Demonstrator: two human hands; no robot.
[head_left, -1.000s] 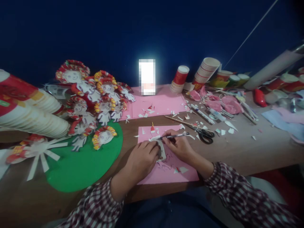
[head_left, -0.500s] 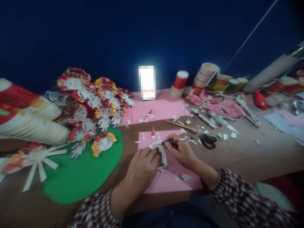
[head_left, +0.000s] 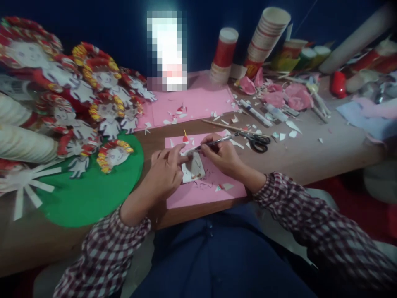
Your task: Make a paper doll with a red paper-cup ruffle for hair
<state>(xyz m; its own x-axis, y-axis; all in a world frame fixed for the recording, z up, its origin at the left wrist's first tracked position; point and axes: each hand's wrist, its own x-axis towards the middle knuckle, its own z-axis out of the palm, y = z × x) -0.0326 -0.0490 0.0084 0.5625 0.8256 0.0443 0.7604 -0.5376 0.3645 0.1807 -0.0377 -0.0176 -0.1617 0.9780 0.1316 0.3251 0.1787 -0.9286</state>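
In the middle of the table lies a pink sheet [head_left: 186,199]. On it is a small white paper piece [head_left: 196,166] with dark marks and a brownish spot at its lower edge. My left hand [head_left: 166,169] rests on this piece from the left, its fingers stretched out and somewhat spread. Pinched between the fingers of my right hand [head_left: 223,156] is a pen [head_left: 218,141], slim and dark with a clear barrel. It slants left, with its tip at the upper part of the paper, close to my left fingertips. Black scribbles cover the pink sheet below.
Black scissors [head_left: 259,143] and a thin wooden stick [head_left: 229,127] lie beyond my right hand. Paper-cup stacks [head_left: 266,33] stand behind, among scraps and markers [head_left: 254,112]. On the left, paper dolls [head_left: 107,114] crowd around a green board [head_left: 89,203].
My view has tipped downward, so my lap shows. The left fingers have spread and shifted toward the paper's upper edge, uncovering more of it. The pen stays in my right hand.
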